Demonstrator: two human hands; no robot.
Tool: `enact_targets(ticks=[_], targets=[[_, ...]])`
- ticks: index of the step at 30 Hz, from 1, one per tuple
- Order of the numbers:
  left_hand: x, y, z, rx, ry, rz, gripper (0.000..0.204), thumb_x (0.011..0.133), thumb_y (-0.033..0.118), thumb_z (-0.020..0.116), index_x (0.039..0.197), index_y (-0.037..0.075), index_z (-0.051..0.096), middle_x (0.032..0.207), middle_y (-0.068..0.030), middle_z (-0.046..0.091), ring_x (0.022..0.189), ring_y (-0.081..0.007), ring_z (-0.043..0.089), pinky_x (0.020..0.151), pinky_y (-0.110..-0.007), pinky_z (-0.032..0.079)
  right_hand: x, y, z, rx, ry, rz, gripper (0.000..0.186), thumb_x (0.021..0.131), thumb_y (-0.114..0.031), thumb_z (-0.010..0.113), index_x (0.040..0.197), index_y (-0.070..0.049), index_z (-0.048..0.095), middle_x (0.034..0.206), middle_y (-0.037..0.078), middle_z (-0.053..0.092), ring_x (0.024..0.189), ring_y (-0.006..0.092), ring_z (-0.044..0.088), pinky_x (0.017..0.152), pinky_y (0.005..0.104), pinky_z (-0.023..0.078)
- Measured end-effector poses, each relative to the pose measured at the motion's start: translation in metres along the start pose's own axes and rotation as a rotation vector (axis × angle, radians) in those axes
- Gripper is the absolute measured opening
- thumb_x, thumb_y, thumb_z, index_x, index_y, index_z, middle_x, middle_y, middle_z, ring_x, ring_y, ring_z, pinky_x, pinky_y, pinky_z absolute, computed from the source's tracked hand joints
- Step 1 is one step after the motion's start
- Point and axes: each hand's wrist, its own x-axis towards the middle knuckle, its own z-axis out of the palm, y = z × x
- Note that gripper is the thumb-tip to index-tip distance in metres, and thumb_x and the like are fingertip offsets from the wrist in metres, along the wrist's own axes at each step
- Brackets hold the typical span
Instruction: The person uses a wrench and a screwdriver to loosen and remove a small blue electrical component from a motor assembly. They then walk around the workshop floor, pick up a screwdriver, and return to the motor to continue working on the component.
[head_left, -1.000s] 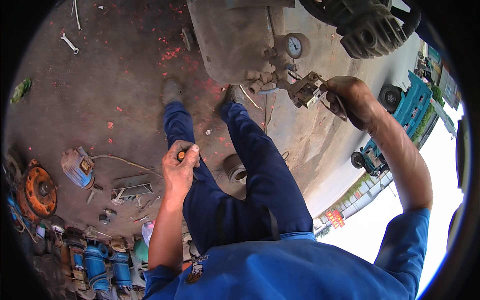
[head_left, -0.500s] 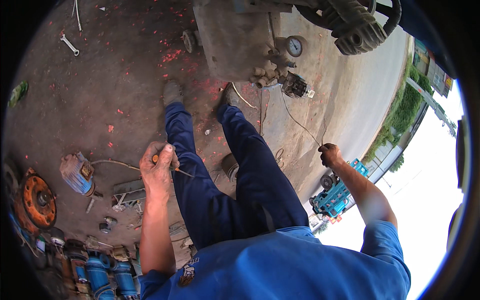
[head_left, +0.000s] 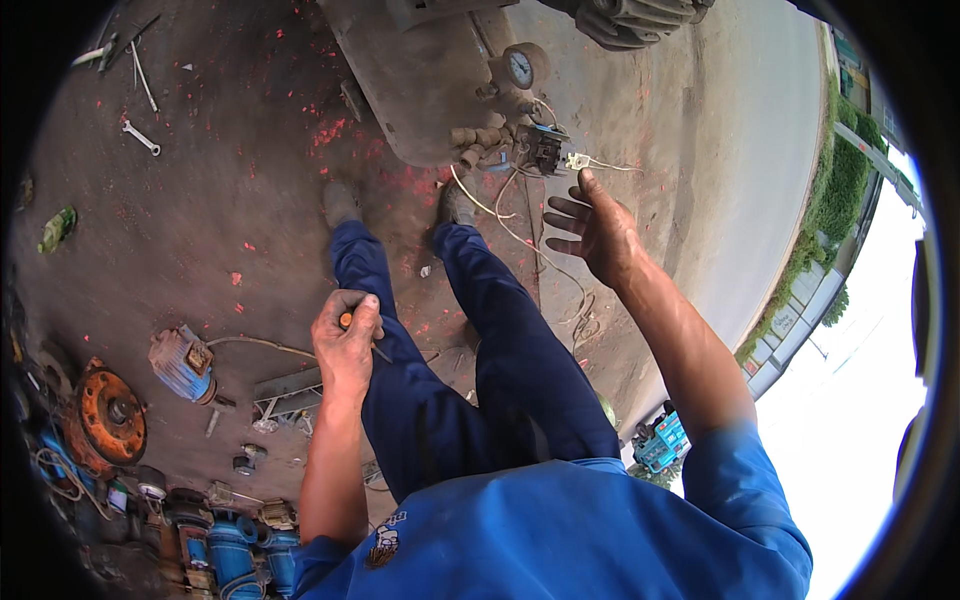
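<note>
My left hand (head_left: pixel 345 340) is wrapped round a screwdriver with an orange handle (head_left: pixel 346 320); its thin shaft points down beside my left thigh. My right hand (head_left: pixel 607 238) reaches forward, fingers spread and holding nothing. Just beyond its raised fingertip is a small pale fitting (head_left: pixel 577 161) on the side of a dark, uncovered switch box (head_left: pixel 543 150). The box joins brass-coloured pipe fittings (head_left: pixel 480 140) under a round pressure gauge (head_left: pixel 518 68), on a dusty metal tank (head_left: pixel 400 90). A pale cable (head_left: pixel 540 252) hangs from there to the ground.
On the left lie a blue electric motor (head_left: pixel 183 362), a rusty orange wheel-shaped part (head_left: pixel 105 415) and several blue cylindrical machines (head_left: pixel 235 550). A wrench (head_left: pixel 141 138) lies on the dirt floor at the far left. A paved road (head_left: pixel 730 150) runs along the right.
My right hand has let go of the thin cable, moved left and forward toward the switch box, and opened. My left hand still holds the screwdriver. The view has shifted somewhat.
</note>
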Motion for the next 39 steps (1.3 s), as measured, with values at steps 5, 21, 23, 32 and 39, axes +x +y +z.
enact_targets(ticks=[5,21,23,32,39], targets=[[-0.001,0.008,0.028,-0.009,-0.066,0.042,0.015,0.093,0.014,0.066,0.085,0.003,0.062,0.067,-0.0025,0.056,0.059,-0.0103,0.053,0.055,-0.025,0.042,0.017,-0.039,0.053,0.010,0.096,0.061,0.059,0.093,-0.047,0.066,0.132,-0.005,0.054,0.128,0.016,0.061,0.117,0.0336,0.058,0.096,0.0513,0.047],[0.014,-0.020,-0.025,-0.027,0.011,0.027,0.014,0.092,0.015,0.067,0.087,0.003,0.063,0.066,-0.0012,0.056,0.059,-0.0094,0.053,0.056,-0.024,0.042,0.037,-0.055,0.008,-1.949,0.071,-0.991,0.051,0.085,-0.012,0.063,0.133,-0.009,0.047,0.131,0.012,0.057,0.121,0.0324,0.053,0.101,0.0433,0.046],[0.016,-0.020,-0.030,-0.064,0.015,0.022,0.014,0.092,0.015,0.067,0.087,0.003,0.063,0.066,-0.0011,0.056,0.059,-0.0096,0.053,0.056,-0.024,0.042,0.030,-0.063,0.014,-2.280,-0.098,-1.171,0.051,0.086,-0.006,0.058,0.135,-0.016,0.047,0.143,0.010,0.045,0.136,0.0307,0.039,0.109,0.0425,0.039],[0.018,-0.026,-0.059,-0.121,0.070,0.028,0.018,0.093,0.018,0.067,0.085,0.002,0.062,0.067,-0.0012,0.057,0.059,-0.0078,0.054,0.053,-0.023,0.042,0.017,-0.062,0.030,-0.475,0.128,0.042,0.093,0.082,-0.065,0.069,0.143,0.000,0.044,0.131,0.022,0.056,0.118,0.0378,0.057,0.093,0.0525,0.052],[0.020,-0.026,-0.074,-0.163,0.090,0.029,0.016,0.094,0.016,0.065,0.086,0.002,0.062,0.067,-0.0013,0.057,0.059,-0.0084,0.053,0.054,-0.024,0.041,0.046,-0.048,0.026,-1.456,0.283,-0.473,0.050,0.085,-0.020,0.070,0.129,-0.005,0.051,0.124,0.016,0.059,0.111,0.0361,0.059,0.093,0.0459,0.053]])
